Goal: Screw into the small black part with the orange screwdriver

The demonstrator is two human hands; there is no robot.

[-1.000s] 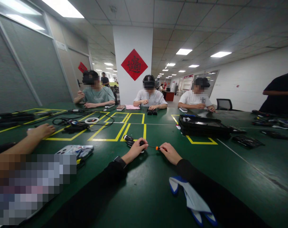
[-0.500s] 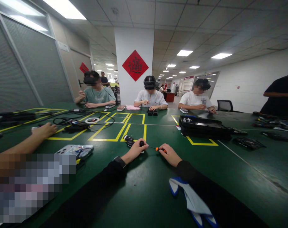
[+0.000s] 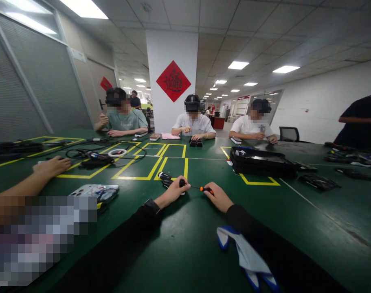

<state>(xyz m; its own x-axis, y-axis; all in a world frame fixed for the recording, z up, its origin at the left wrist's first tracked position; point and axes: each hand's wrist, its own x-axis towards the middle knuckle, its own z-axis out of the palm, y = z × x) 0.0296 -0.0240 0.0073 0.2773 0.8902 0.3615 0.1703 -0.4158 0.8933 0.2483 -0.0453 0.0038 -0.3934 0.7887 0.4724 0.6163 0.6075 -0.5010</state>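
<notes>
In my right hand [image 3: 218,197] is a screwdriver [image 3: 207,190] with an orange and black handle, the fingers wrapped round it. Its thin shaft points left and reaches the fingertips of my left hand [image 3: 172,192]. Those fingers are closed on a small black part [image 3: 182,183], mostly hidden by the hand, so its kind is unclear. Just beyond my left hand lies a black object with a white end [image 3: 164,176], partly covered. A pale glove with blue edges [image 3: 248,254] rests on the table by my right forearm.
The green table [image 3: 179,252] bears yellow tape outlines. Black trays [image 3: 261,162] stand at right. Cables [image 3: 96,158] and a white ring [image 3: 117,153] lie at left. A neighbour's hand [image 3: 55,166] and a phone-like case [image 3: 95,191] are left. Three people sit opposite.
The camera view has shifted very slightly. Both hands stay in nearly the same place with the screwdriver and the black part.
</notes>
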